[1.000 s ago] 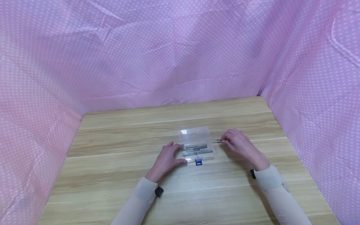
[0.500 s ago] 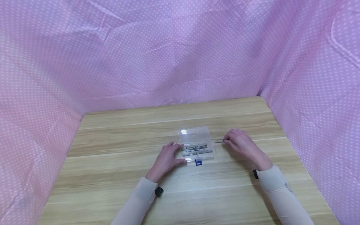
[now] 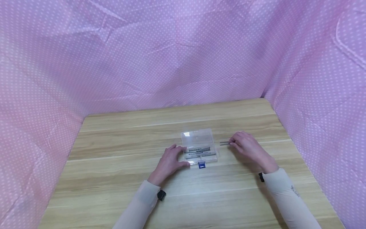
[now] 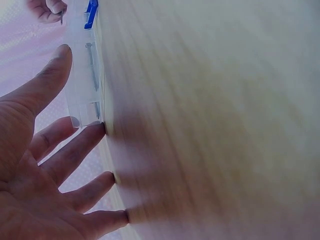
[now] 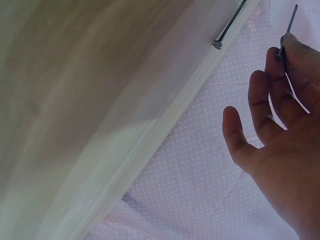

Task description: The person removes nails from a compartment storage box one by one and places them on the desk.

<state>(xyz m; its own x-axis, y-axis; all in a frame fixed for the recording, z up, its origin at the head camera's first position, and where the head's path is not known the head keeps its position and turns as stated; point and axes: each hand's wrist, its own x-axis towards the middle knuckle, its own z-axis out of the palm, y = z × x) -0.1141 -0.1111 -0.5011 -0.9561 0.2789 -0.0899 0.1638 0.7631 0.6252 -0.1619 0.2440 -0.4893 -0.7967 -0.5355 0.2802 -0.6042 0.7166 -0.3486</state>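
A clear plastic box [image 3: 214,158] lies with its lid [image 3: 197,137] folded back, and several nails [image 3: 199,150] are in its compartments. My left hand [image 3: 170,159] holds the box's left end, thumb at the front corner and forefinger farther back. In the left wrist view its other fingers are spread, with fingertips at the table. Right of the box, my right hand [image 3: 246,147] pinches a nail [image 5: 291,22] between thumb and fingertips, its point away from the palm. Another nail [image 5: 229,25] lies on the table close by, apart from the hand.
A blue latch [image 3: 201,165] hangs at the front of the box. The wooden table [image 3: 114,178] reaches back to a pink dotted curtain [image 3: 137,63], which also rises on both sides.
My right hand has drawn slightly to the right, away from the box, with the nail in its fingers. The left hand and the box have stayed put.
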